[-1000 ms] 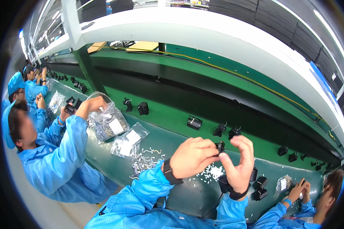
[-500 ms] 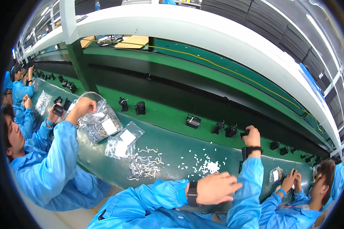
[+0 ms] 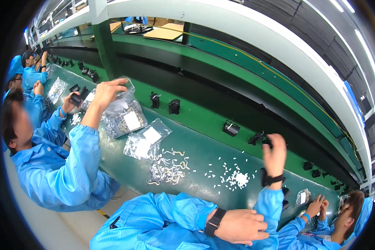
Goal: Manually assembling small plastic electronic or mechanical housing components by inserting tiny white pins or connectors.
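My right hand is stretched out to the green conveyor belt, its fingertips at a small black part. The hand is blurred, so its hold on the part is unclear. A second small black part lies just left of it. My left hand rests low at the picture's bottom edge against my blue right sleeve, fingers curled under with nothing visible in them. Both wrists wear black bands. Between my arms and the belt lie a scatter of small white pieces and a pile of metal clips.
A co-worker's hand on my left lifts a clear bag of metal parts; another clear bag lies on the dark table. More black parts ride the belt. Other people in blue work at far left and lower right.
A second ago both my hands held a small black part in front of me. The right hand has since reached out to the belt and the left hand has dropped to the bottom edge.
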Demonstrator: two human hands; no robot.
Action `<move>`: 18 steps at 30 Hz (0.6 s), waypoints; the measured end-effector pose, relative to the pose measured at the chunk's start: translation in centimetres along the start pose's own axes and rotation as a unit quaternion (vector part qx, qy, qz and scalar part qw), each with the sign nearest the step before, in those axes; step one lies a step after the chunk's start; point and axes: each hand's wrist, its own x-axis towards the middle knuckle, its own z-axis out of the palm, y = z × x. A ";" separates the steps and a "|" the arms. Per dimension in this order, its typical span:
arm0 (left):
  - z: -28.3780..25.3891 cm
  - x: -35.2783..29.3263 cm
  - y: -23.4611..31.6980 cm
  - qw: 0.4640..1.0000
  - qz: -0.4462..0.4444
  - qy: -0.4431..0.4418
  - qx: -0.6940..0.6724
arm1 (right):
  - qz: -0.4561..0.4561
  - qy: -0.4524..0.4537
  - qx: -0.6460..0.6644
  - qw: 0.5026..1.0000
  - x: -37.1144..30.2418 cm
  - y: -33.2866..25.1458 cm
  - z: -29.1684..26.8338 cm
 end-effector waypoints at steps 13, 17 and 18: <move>0.6 0.6 -0.4 0.998 0.041 0.047 -0.021 | -0.107 -0.336 0.181 0.918 -3.4 -16.3 15.4; -0.4 0.4 -0.8 0.996 0.037 0.081 -0.010 | -0.119 -0.310 0.204 0.921 -3.9 -15.0 16.0; -0.9 0.1 -0.8 0.995 0.028 0.095 -0.003 | -0.077 -0.307 0.270 0.909 -3.6 -15.0 15.4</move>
